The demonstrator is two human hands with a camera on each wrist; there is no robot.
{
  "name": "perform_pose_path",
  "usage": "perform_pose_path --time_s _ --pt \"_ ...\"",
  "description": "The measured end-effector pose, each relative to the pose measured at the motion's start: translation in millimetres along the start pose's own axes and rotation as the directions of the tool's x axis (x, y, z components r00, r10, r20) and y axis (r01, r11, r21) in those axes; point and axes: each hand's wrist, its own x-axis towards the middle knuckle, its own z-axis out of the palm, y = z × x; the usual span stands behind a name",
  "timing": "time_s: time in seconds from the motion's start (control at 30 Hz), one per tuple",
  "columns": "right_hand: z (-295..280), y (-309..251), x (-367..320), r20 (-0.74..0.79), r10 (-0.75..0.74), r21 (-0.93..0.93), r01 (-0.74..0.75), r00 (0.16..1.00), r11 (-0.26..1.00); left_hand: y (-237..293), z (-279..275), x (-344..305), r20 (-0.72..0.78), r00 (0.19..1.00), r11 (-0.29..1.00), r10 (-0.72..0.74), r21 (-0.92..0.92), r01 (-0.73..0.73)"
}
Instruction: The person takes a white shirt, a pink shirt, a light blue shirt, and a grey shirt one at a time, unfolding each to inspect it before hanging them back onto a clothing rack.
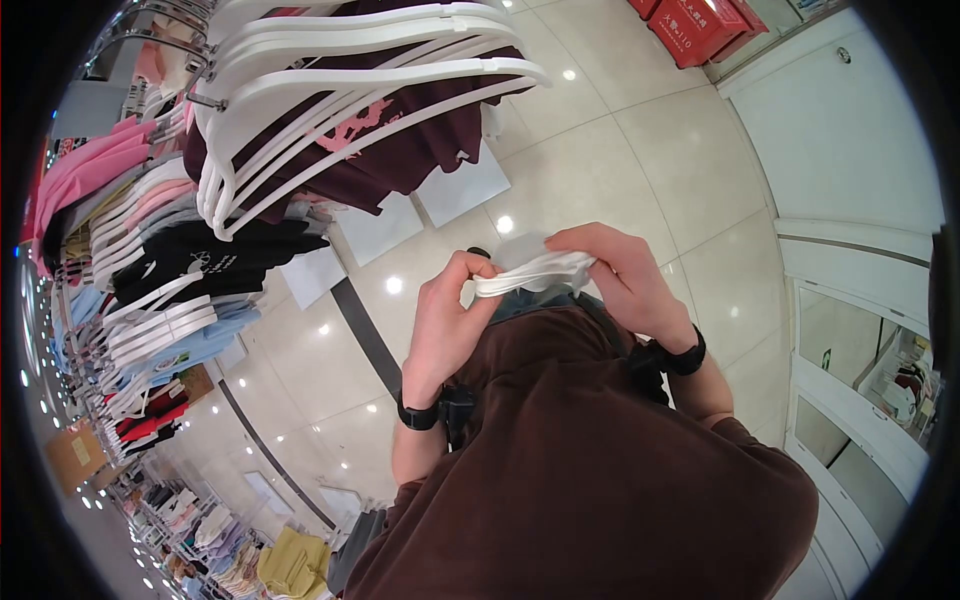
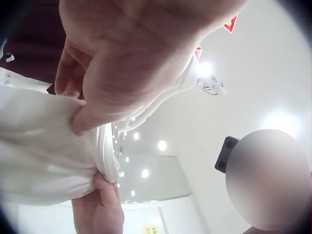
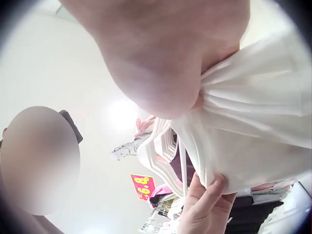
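Observation:
A white garment (image 1: 535,275), soft and gathered in folds, stretches between my two hands in front of my body. My left hand (image 1: 448,318) pinches one end of its edge, thumb against the fingers. At the other end, the right hand (image 1: 630,278) grips the cloth between thumb and fingers. From the left wrist, the white fabric (image 2: 44,146) hangs in a wide fall away from both hands. In the right wrist view, pleats run through the cloth (image 3: 258,97) beside the right hand (image 3: 161,58), whose fingertips are hidden; the left thumb presses on the fabric's edge.
White hangers (image 1: 390,75) carrying dark maroon shirts (image 1: 420,150) hang from a rail at upper left. More racks hold a black shirt (image 1: 220,260) and other clothes. A red box (image 1: 700,30) stands on the tiled floor (image 1: 640,150), near white cabinets (image 1: 850,120) at right.

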Motion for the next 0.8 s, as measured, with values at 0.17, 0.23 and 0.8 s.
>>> perform_pose_path --time_s 0.17,0.23,0.8 --pt "-4.1 -10.7 -3.2 0.028 0.258 0.116 -0.26 0.966 0.959 -5.4 2.9 7.6 -0.115 0.95 0.935 0.29 0.247 -0.256" --pt "-3.1 -12.9 -2.1 0.024 0.235 0.108 -0.236 0.972 0.966 -9.2 9.2 10.8 -0.076 0.938 0.921 0.338 0.231 -0.313" --pt "-11.3 -6.9 -2.5 -0.137 0.231 0.085 -0.22 0.963 0.972 -24.3 7.9 5.7 0.096 0.995 0.999 0.003 0.049 -0.008"
